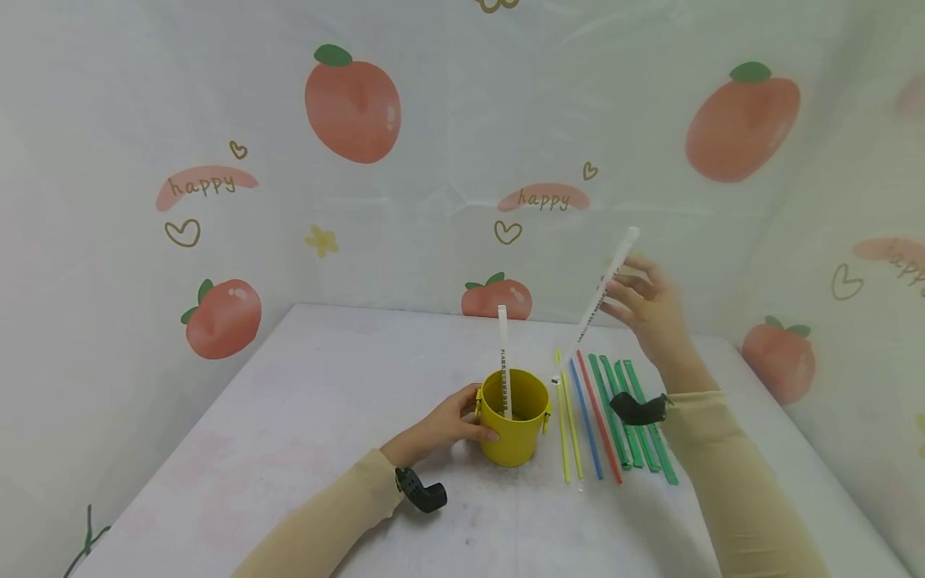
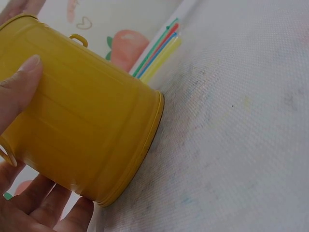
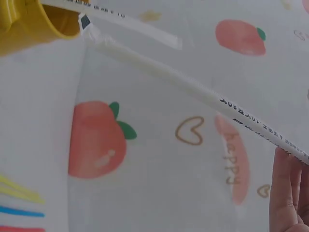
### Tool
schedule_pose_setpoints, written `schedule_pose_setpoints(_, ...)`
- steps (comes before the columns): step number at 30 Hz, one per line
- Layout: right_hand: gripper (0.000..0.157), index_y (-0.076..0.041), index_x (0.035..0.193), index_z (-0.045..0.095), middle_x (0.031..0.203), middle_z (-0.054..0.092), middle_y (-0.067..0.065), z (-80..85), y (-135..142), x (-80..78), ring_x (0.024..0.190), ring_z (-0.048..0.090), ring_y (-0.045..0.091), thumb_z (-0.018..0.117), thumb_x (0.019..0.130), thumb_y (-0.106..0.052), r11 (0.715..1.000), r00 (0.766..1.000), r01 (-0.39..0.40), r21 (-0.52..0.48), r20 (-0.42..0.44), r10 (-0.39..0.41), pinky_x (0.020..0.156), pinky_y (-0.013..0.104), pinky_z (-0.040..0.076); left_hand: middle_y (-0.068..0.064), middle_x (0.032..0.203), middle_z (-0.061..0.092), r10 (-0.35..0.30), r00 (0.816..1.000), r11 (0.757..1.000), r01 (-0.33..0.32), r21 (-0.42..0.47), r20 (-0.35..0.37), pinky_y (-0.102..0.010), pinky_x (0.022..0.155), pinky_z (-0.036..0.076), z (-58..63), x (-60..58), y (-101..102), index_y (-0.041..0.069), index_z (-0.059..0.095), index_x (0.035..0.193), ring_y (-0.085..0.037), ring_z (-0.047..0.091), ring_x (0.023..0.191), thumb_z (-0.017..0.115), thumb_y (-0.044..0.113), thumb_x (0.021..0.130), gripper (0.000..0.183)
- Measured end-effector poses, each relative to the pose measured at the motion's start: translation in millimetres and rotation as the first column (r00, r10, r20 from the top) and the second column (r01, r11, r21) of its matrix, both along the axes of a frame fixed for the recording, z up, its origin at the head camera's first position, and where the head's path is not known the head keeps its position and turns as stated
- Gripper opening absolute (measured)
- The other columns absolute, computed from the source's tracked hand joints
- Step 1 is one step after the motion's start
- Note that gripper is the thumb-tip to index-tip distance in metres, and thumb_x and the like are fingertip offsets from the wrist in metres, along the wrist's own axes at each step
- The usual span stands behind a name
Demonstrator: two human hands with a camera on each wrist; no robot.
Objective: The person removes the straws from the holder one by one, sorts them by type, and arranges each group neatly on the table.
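My left hand [image 1: 457, 419] grips the small yellow bucket [image 1: 510, 443] from its left side, thumb on the near wall and fingers round the other side, as the left wrist view shows. One white wrapped straw [image 1: 503, 341] with black print stands upright inside the bucket. Up and to the right, my right hand [image 1: 650, 309] pinches a second white wrapped straw [image 1: 598, 297] near its upper part. That straw slants down to the left, its lower end beside the bucket's rim. In the right wrist view, the lower end [image 3: 91, 31] overlaps the straw in the bucket.
Right of the bucket, two yellow straws [image 1: 571, 425], a blue straw [image 1: 587, 425], a red straw [image 1: 600, 417] and several green straws [image 1: 614, 417] lie side by side on the white table [image 1: 347, 385]. A fruit-printed curtain [image 1: 433, 225] hangs behind.
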State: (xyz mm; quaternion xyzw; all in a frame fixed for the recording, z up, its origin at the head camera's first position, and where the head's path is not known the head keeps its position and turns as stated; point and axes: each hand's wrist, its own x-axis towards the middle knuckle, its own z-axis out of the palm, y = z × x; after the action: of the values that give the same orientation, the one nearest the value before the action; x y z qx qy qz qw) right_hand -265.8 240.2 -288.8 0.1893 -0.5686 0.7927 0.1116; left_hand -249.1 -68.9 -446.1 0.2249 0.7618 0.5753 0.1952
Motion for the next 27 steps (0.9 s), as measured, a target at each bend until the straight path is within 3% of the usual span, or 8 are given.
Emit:
schedule_pose_setpoints(8, 0.037, -0.013, 0.121, 0.057, 0.096, 0.067, 0.004, -3.2, 24, 2.6, 0.087, 0.068, 0.013, 0.054, 0.092, 0.01, 1.0, 1.0, 0.012, -0.02, 0.004, -0.012, 0.076, 0.029, 0.06, 0.001, 0.149, 0.044, -0.01, 1.0, 1.0, 0.01, 0.009, -0.004, -0.058, 0.117, 0.02, 0.0, -0.2, 0, 0.019, 0.044, 0.141, -0.028, 0.03, 0.144, 0.078, 0.024, 0.082, 0.068)
schedule_pose_setpoints(17, 0.034, -0.015, 0.122, 0.056, 0.107, 0.058, 0.002, -18.0, 52, -2.6, 0.092, 0.064, 0.01, 0.059, 0.093, 0.002, 0.984, 0.99, 0.106, 0.14, 0.081, -0.118, 0.077, 0.021, 0.057, 0.001, 0.148, 0.045, -0.018, 1.0, 1.0, 0.018, 0.012, -0.017, -0.057, 0.117, 0.022, -0.5, 0.0, 0, 0.018, 0.044, 0.14, -0.029, 0.032, 0.144, 0.078, 0.024, 0.082, 0.068)
schedule_pose_setpoints(22, 0.044, -0.008, 0.136, 0.048, 0.107, 0.057, -0.001, -25.2, 66, -3.3, 0.093, 0.062, 0.007, 0.06, 0.094, -0.003, 0.963, 0.979, 0.144, 0.229, 0.108, -0.172, 0.076, 0.018, 0.057, 0.0, 0.147, 0.045, -0.018, 1.0, 0.999, 0.018, 0.03, -0.009, -0.055, 0.118, 0.022, -1.5, -0.4, 0, 0.018, 0.044, 0.14, -0.028, 0.031, 0.144, 0.078, 0.021, 0.082, 0.068)
schedule_pose_setpoints(27, 0.052, -0.008, 0.141, 0.045, 0.102, 0.059, -0.002, -31.8, 78, -3.8, 0.089, 0.063, 0.005, 0.061, 0.092, -0.001, 0.966, 0.972, 0.141, 0.215, 0.155, -0.176, 0.075, 0.019, 0.057, 0.0, 0.148, 0.044, -0.015, 1.0, 0.999, 0.015, 0.031, -0.01, -0.055, 0.118, 0.021, -2.1, -0.5, 0, 0.018, 0.044, 0.14, -0.027, 0.031, 0.144, 0.077, 0.021, 0.082, 0.067)
